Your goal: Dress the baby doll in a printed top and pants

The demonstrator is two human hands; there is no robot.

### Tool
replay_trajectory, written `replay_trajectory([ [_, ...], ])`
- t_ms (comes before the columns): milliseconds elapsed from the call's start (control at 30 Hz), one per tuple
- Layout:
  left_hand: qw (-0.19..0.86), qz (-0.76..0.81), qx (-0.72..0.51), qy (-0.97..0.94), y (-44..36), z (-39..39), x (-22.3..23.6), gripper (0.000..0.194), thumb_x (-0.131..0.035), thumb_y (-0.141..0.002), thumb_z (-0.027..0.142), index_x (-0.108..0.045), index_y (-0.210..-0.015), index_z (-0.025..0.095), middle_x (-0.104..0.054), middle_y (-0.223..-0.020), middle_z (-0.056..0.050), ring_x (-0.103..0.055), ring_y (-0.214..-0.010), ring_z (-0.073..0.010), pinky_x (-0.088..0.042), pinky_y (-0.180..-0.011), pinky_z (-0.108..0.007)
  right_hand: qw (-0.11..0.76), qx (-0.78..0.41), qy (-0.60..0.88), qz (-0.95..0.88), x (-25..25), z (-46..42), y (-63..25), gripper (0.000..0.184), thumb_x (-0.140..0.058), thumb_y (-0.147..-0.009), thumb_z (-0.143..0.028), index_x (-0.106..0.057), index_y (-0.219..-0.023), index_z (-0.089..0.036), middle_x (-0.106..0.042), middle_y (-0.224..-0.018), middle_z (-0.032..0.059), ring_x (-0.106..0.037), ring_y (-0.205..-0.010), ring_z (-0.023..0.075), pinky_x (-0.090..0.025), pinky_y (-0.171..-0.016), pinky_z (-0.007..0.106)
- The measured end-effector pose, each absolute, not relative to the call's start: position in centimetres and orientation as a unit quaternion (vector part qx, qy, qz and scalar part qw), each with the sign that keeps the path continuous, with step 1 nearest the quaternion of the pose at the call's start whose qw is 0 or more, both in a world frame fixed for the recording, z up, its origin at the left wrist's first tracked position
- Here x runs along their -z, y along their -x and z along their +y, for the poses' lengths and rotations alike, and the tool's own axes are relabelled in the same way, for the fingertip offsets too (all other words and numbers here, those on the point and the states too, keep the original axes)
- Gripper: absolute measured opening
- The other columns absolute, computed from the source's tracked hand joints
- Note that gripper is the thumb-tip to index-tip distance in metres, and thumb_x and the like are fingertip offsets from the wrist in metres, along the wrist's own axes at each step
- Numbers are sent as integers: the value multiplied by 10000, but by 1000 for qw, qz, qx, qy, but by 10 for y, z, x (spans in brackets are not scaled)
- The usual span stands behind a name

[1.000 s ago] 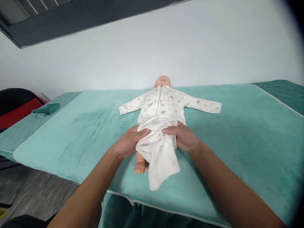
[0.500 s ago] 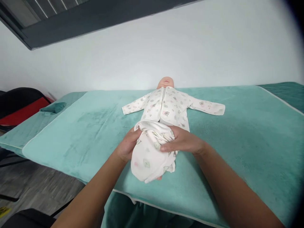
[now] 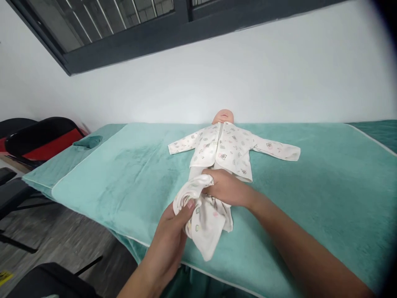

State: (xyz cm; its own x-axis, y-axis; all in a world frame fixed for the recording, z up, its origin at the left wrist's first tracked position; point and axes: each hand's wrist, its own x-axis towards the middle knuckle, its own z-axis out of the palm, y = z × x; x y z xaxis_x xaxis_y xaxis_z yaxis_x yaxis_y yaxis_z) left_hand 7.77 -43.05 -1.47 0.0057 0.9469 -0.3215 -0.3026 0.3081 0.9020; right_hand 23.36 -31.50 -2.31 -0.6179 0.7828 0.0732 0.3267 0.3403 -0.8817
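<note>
A baby doll [image 3: 223, 116] lies on its back on a teal towel [image 3: 310, 194], dressed in a white printed top [image 3: 228, 149] with both sleeves spread out. At its lower body, white printed trousers [image 3: 204, 219] are bunched up. My left hand [image 3: 173, 231] pinches the bunched waistband of the trousers with thumb on top. My right hand [image 3: 226, 188] is closed over the cloth at the doll's hips, fingers tucked into the fabric. The doll's legs are hidden by cloth and hands.
The towel covers a table that runs to a white wall under a dark window frame [image 3: 173, 29]. A small folded teal cloth [image 3: 88, 141] lies at the far left of the table. Black chairs with a red cushion [image 3: 49, 145] stand left, over grey floor.
My left hand has pulled back toward me, dragging the bunched trousers down off the doll's hips. The right hand shifted up to the doll's waist. The view tilted up, showing the window.
</note>
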Motion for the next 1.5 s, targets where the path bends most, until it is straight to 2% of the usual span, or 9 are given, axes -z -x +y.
replay_trajectory([
  [167, 601, 536, -553, -215, -93, -454, 30, 568, -667, -828, 495, -633, -1300, 181, -746, -1039, -127, -705, -930, -307, -564, -768, -380, 114, -321, 399, -851, 18, -308, -225, 229, -651, -762, -325, -528, -631, -184, -640, -711, 20, -535, -652, 135, -290, -552, 260],
  [367, 558, 573, -597, -64, -89, -477, 57, 530, -768, -737, 378, -671, -1245, 261, -703, -1213, -96, -661, -1120, -310, -569, -895, -369, 61, -273, 402, -872, 22, -312, -219, 170, -604, -776, -237, -521, -636, -191, -631, -683, 41, -526, -610, 143, -268, -523, 275],
  [567, 404, 705, -561, -157, -62, -467, 69, 344, -681, -798, 355, -704, -1120, 236, -741, -1035, -38, -672, -978, -264, -534, -753, -310, 21, -274, 392, -878, 24, -307, -214, 150, -581, -768, -235, -528, -631, -206, -617, -678, 52, -523, -624, 165, -265, -522, 282],
  [733, 403, 741, -408, -349, -48, -444, 63, 269, -588, -845, 374, -696, -1009, 191, -701, -810, 0, -611, -772, -204, -458, -661, -255, 65, -305, 366, -877, 29, -301, -219, 189, -560, -775, -210, -500, -596, -203, -561, -597, 20, -468, -571, 137, -248, -530, 287],
  [900, 388, 744, -351, -415, -53, -442, 51, 151, -538, -869, 333, -623, -886, 210, -540, -649, 40, -474, -636, -155, -370, -582, -230, 114, -350, 344, -864, 31, -300, -227, 181, -566, -766, -191, -483, -606, -195, -547, -607, -23, -433, -563, 103, -257, -530, 261],
  [1000, 404, 725, -361, -425, -58, -443, 54, 179, -506, -900, 349, -558, -802, 208, -462, -642, 41, -413, -622, -143, -348, -574, -230, 132, -368, 330, -859, 31, -299, -229, 195, -561, -776, -206, -467, -606, -193, -532, -610, -37, -426, -566, 96, -266, -518, 246],
  [1167, 357, 679, -469, -438, -57, -425, 73, 207, -504, -921, 394, -542, -849, 204, -525, -736, 17, -462, -693, -156, -390, -629, -238, 158, -434, 310, -831, 30, -295, -234, 179, -627, -795, -301, -563, -671, -190, -611, -690, -23, -524, -618, 114, -320, -536, 232],
  [1333, 292, 622, -536, -490, -44, -376, 85, 199, -592, -840, 338, -504, -731, 197, -491, -679, 34, -433, -660, -135, -379, -620, -223, 148, -484, 297, -809, 27, -294, -239, 286, -696, -772, -448, -713, -935, -213, -713, -831, 7, -619, -713, 175, -389, -590, 255],
  [1500, 256, 622, -523, -523, -34, -322, 88, 265, -543, -800, 295, -372, -620, 202, -357, -588, 58, -331, -579, -106, -294, -523, -213, 151, -392, 354, -835, 27, -300, -233, 110, -631, -762, -291, -669, -843, -228, -700, -792, -18, -597, -678, 157, -354, -566, 249],
])
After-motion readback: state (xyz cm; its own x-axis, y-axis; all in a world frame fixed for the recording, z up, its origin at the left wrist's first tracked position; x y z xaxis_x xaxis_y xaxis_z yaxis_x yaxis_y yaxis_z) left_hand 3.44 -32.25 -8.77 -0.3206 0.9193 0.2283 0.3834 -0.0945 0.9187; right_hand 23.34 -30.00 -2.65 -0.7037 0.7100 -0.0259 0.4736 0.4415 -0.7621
